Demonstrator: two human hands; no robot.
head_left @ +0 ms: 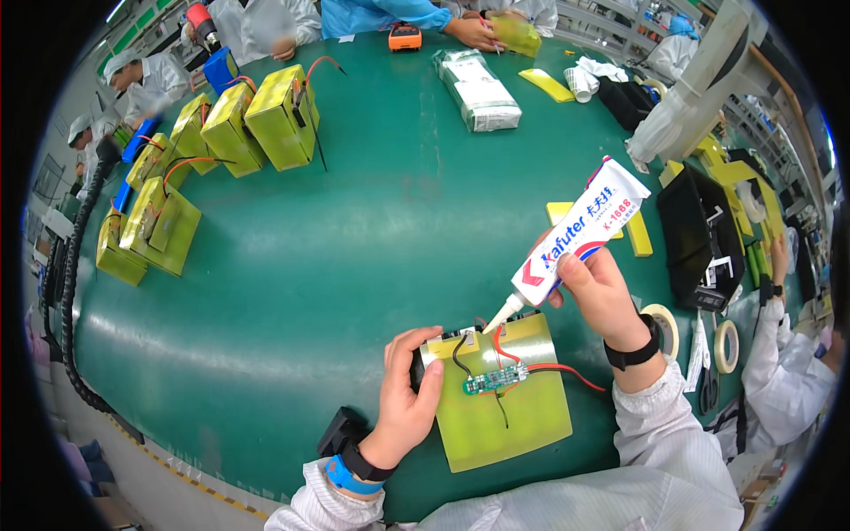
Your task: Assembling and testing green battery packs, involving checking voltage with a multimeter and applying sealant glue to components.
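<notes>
While people [381, 12] line the green table [336, 248], left fingers [409, 341] grasp pack [505, 429], right fingers [576, 273] tube [586, 221].

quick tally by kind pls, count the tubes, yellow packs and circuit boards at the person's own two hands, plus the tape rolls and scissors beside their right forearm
Tube: 1
Yellow pack: 1
Circuit board: 1
Tape rolls: 2
Scissors: 1
Total: 6
</notes>
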